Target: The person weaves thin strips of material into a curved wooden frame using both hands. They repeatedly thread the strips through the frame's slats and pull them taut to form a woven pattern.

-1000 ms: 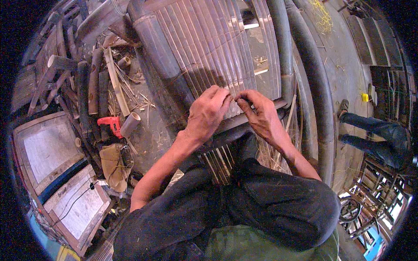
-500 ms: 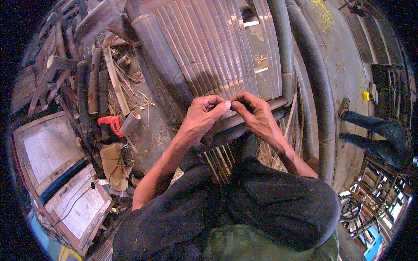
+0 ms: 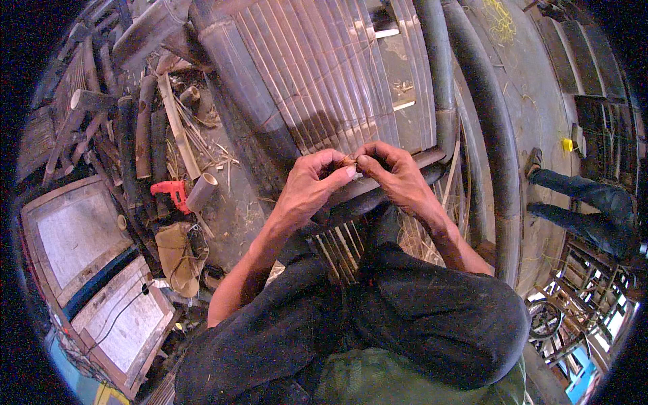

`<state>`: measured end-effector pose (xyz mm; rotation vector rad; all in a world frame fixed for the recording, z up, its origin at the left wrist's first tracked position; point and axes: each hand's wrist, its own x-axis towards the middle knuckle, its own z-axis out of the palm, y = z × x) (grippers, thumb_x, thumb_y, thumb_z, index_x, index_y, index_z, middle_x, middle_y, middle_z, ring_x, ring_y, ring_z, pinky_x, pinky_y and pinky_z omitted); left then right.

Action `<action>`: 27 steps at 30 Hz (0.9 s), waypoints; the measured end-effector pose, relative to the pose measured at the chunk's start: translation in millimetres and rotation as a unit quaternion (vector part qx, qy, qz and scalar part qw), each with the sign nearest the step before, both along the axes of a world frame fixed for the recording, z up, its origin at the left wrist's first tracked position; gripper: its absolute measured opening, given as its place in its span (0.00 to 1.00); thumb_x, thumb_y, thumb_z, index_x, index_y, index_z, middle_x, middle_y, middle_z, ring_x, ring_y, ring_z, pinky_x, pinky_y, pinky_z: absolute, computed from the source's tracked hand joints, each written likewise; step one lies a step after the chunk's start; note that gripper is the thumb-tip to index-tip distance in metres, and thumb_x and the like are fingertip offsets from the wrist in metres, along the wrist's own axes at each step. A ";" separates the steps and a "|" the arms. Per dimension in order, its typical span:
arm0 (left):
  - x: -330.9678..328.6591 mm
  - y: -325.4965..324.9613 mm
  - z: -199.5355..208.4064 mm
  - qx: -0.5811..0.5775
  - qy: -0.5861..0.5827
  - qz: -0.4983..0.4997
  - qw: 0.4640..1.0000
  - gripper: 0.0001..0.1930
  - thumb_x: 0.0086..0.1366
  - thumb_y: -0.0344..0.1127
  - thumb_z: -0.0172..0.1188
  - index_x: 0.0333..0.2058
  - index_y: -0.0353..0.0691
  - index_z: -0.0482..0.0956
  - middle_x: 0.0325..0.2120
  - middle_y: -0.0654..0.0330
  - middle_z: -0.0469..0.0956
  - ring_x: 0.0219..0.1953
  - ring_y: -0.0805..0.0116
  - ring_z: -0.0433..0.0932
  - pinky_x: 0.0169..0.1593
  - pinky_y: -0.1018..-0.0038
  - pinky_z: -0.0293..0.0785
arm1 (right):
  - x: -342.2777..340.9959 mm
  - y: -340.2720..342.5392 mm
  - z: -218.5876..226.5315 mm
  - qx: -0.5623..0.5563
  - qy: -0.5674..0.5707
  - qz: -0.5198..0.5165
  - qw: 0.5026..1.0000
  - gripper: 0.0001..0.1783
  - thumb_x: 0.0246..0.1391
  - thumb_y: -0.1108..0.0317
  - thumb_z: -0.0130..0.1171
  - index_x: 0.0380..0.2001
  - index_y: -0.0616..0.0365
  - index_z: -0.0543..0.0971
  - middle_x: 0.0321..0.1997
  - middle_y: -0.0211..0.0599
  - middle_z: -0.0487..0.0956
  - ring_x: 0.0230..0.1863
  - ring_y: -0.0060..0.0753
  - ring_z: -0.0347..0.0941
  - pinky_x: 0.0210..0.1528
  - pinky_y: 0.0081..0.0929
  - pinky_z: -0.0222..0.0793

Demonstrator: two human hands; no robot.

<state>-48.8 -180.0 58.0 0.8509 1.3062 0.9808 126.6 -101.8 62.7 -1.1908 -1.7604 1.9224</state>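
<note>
My left hand (image 3: 310, 183) and my right hand (image 3: 399, 178) meet at the near end of a slatted bamboo panel (image 3: 314, 64). Both are closed in a pinch, thumbs against forefingers, tips almost touching. Something small and brownish shows between the fingertips; its kind is too small to make out. Just beneath the hands runs a dark rounded crossbar (image 3: 358, 202), partly covered by them. The panel's slats lie side by side, with a gap toward its right side.
Thick bamboo poles (image 3: 496, 128) curve along the right. To the left are a red power tool (image 3: 170, 194), cut bamboo pieces (image 3: 145, 125) and wood-framed panels (image 3: 81, 233). Another person's legs (image 3: 584, 192) and a yellow object (image 3: 567, 146) are at far right.
My fingertips have shifted slightly, and a small brownish bit now shows between them. Both forearms stay nearly in place.
</note>
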 end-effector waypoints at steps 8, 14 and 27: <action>-6.9 -11.9 -12.7 -0.041 -0.003 -0.064 0.997 0.12 0.59 0.39 0.64 0.33 0.36 0.76 0.25 0.69 0.71 0.28 0.82 0.67 0.31 0.80 0.66 | 4.0 -8.9 -8.1 -0.123 0.017 0.009 0.992 0.12 0.62 0.62 0.55 0.39 0.61 0.77 0.33 0.24 0.75 0.37 0.14 0.67 0.42 0.16 0.64; -8.5 -17.5 -15.3 -0.052 0.012 -0.089 0.995 0.12 0.59 0.39 0.65 0.32 0.37 0.75 0.23 0.70 0.70 0.28 0.82 0.66 0.30 0.79 0.65 | 11.0 -15.4 -21.6 -0.038 -0.012 0.041 0.998 0.12 0.61 0.64 0.55 0.41 0.62 0.78 0.36 0.33 0.79 0.38 0.25 0.73 0.44 0.25 0.69; -11.2 -17.0 -26.7 0.018 0.143 -0.121 0.982 0.13 0.57 0.38 0.65 0.29 0.36 0.72 0.22 0.66 0.69 0.27 0.78 0.66 0.31 0.76 0.66 | 12.5 -22.5 -24.8 0.322 -0.055 0.102 0.940 0.07 0.57 0.71 0.56 0.38 0.62 0.76 0.35 0.46 0.78 0.37 0.47 0.76 0.38 0.35 0.71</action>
